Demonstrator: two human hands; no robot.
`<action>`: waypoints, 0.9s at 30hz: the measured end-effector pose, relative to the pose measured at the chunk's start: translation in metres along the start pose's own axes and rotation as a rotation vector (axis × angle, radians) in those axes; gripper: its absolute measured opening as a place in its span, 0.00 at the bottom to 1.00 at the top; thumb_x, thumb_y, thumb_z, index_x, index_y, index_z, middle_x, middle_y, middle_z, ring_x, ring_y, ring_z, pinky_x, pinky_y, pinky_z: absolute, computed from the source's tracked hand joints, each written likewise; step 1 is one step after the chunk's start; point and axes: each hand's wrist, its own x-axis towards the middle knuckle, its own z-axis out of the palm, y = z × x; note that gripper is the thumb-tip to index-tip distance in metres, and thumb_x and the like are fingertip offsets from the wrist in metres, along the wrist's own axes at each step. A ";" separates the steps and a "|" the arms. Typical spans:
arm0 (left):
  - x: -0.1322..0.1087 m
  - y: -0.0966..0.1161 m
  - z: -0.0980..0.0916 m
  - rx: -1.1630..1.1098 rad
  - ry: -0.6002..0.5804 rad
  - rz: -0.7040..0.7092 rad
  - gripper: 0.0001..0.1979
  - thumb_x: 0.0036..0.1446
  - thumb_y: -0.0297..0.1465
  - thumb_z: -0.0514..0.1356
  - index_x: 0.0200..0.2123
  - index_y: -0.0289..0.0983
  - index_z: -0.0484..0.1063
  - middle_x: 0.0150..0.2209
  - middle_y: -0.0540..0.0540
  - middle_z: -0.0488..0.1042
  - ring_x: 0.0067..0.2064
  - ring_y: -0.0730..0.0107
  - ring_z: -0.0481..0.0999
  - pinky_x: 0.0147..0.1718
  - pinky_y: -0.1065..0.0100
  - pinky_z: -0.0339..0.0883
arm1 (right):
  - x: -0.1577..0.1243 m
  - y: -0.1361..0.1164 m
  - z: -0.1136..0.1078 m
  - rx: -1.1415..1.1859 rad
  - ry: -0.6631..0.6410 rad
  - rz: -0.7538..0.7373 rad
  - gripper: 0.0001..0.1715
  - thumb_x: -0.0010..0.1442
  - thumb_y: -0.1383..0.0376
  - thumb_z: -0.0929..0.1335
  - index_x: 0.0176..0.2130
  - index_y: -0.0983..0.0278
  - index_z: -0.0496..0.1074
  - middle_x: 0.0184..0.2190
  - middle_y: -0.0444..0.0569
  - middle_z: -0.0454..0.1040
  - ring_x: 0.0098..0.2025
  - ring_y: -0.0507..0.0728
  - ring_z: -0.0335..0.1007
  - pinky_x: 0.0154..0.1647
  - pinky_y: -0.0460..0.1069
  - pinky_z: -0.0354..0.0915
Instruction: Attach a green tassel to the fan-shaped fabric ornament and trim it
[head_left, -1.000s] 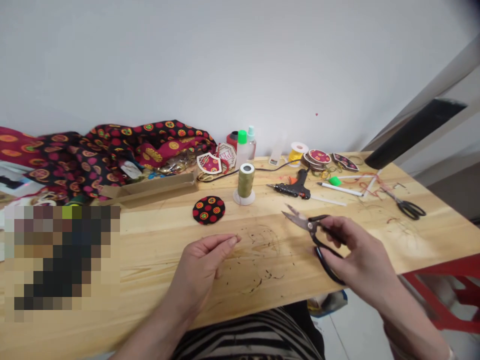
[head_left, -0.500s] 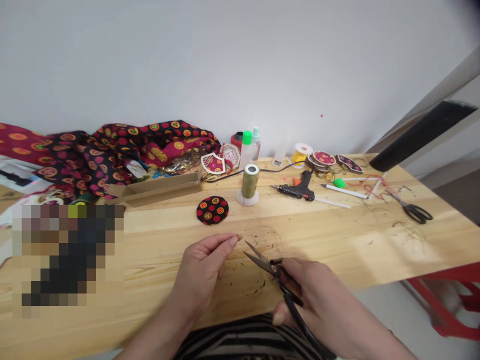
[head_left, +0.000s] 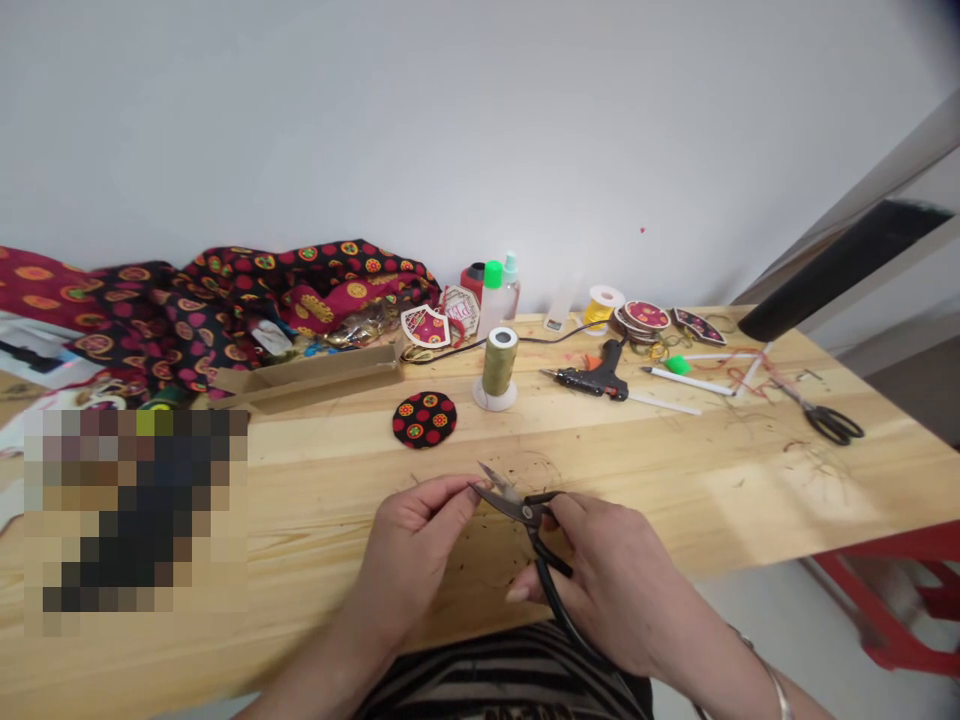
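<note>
My left hand (head_left: 420, 545) is closed in a pinch above the wooden table (head_left: 300, 600); what its fingertips hold is too small to make out. In my right hand (head_left: 619, 575) is a pair of black-handled scissors (head_left: 517, 508), blades parted. Their tips reach right up to the left fingertips. Beyond the hands lies a round black fabric patch (head_left: 424, 420) with red and orange flowers. A spool of olive thread (head_left: 499, 368) stands upright behind it to the right. Dark thread scraps lie under the scissors.
A glue gun (head_left: 592, 375), a white pen (head_left: 690, 382) and a second pair of scissors (head_left: 832, 425) lie to the right. Behind stand a green-capped bottle (head_left: 492, 300) and a yellow spool (head_left: 602, 308). A cardboard tray (head_left: 322, 380) and patterned fabric (head_left: 300, 265) are at left.
My right hand has moved left, bringing the open scissors up to the left fingertips. My left hand has shifted only slightly, keeping its pinch.
</note>
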 end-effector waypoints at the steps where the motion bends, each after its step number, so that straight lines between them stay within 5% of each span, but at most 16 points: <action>1: 0.000 -0.002 0.000 -0.002 -0.032 0.008 0.09 0.51 0.33 0.61 0.34 0.39 0.80 0.31 0.49 0.81 0.37 0.65 0.76 0.38 0.70 0.67 | 0.001 -0.001 0.000 -0.021 0.004 -0.006 0.22 0.53 0.46 0.66 0.28 0.63 0.64 0.28 0.49 0.73 0.28 0.57 0.66 0.26 0.47 0.55; 6: 0.001 -0.009 -0.001 -0.032 -0.164 0.008 0.11 0.55 0.34 0.58 0.38 0.40 0.79 0.40 0.50 0.80 0.43 0.65 0.75 0.44 0.69 0.65 | 0.004 -0.004 0.001 -0.081 -0.012 -0.001 0.21 0.54 0.47 0.64 0.27 0.62 0.62 0.27 0.50 0.73 0.27 0.58 0.68 0.26 0.48 0.56; 13: 0.001 -0.008 -0.002 0.000 -0.162 0.011 0.11 0.56 0.34 0.58 0.39 0.41 0.79 0.41 0.50 0.80 0.42 0.64 0.75 0.43 0.69 0.65 | 0.004 -0.002 0.000 -0.087 0.007 -0.010 0.21 0.55 0.48 0.64 0.25 0.62 0.61 0.22 0.47 0.71 0.24 0.56 0.65 0.24 0.47 0.53; 27: 0.000 -0.003 -0.002 0.155 -0.079 0.040 0.11 0.52 0.34 0.60 0.35 0.39 0.81 0.24 0.52 0.77 0.29 0.70 0.70 0.29 0.73 0.63 | 0.004 0.007 0.004 -0.045 0.055 -0.018 0.22 0.53 0.48 0.66 0.22 0.62 0.60 0.19 0.43 0.69 0.20 0.51 0.59 0.22 0.45 0.50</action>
